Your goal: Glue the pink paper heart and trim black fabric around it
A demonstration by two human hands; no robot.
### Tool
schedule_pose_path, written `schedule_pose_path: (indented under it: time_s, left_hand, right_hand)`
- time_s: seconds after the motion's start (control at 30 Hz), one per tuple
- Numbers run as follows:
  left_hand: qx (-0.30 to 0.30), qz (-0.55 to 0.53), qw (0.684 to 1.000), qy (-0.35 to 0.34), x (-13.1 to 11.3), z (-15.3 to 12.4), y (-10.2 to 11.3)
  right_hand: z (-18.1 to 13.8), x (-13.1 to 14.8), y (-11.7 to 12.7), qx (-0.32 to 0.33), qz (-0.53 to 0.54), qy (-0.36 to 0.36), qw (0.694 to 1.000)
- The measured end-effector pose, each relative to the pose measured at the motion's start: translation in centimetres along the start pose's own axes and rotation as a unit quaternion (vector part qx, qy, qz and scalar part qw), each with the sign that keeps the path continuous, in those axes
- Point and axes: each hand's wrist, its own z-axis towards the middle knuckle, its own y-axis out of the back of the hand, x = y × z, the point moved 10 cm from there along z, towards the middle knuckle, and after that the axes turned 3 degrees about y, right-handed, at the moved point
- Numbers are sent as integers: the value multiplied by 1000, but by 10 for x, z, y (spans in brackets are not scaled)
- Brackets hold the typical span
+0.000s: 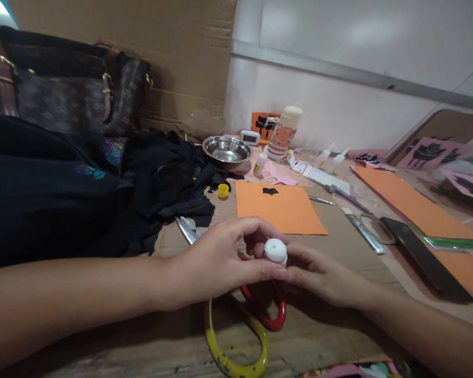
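Note:
Both my hands meet over the middle of the table around a small white roll of tape [276, 250]. My left hand [220, 262] curls its thumb and fingers about the roll from the left. My right hand [319, 275] pinches it from the right with its fingertips. Directly under my hands lie scissors [256, 325] with one yellow and one red handle loop; their blades poke out at the upper left. An orange sheet [279, 210] with a small black cut-out shape on it lies just beyond my hands.
Black cloth [63, 194] and a patterned bag [63, 89] fill the left. A steel bowl [226, 149], a yellow cap [223, 190], glue bottles and a capped bottle [284, 134] stand at the back. On the right lie orange card [413, 202], a phone [421, 252], a metal ruler and pink cut-outs.

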Motion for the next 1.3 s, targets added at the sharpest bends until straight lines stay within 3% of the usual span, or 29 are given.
schedule_pose_path:
  time_s: [0.13, 0.23, 0.4, 0.6, 0.9, 1.07, 1.17, 1.3]
  left_hand:
    - [-10, -8, 1000, -12, -1, 1, 3]
    - [-59, -14, 997, -55, -9, 0, 14]
    - [-114, 66, 986, -97, -19, -2, 25]
    - [-103, 96, 987, -75, -17, -5, 21]
    - [-121, 163, 972, -119, -28, -8, 21]
    - [-93, 173, 977, -87, -25, -4, 22]
    - [12, 240, 960, -141, -34, -5, -11]
    - [206, 378, 869, -245, -28, -21, -106]
  right_hand:
    - [0, 7, -2, -7, 18, 41, 999]
    - [1, 10, 5, -54, 61, 60, 995]
    - [0, 10, 22, -137, 70, 62, 986]
    - [1, 11, 26, -150, 48, 71, 985]
    - [2, 8, 26, -159, 66, 71, 982]
    - [-1, 25, 37, -179, 78, 83, 977]
    - [-10, 49, 61, -245, 35, 130, 960]
    - [-18, 75, 86, -280, 11, 217, 935]
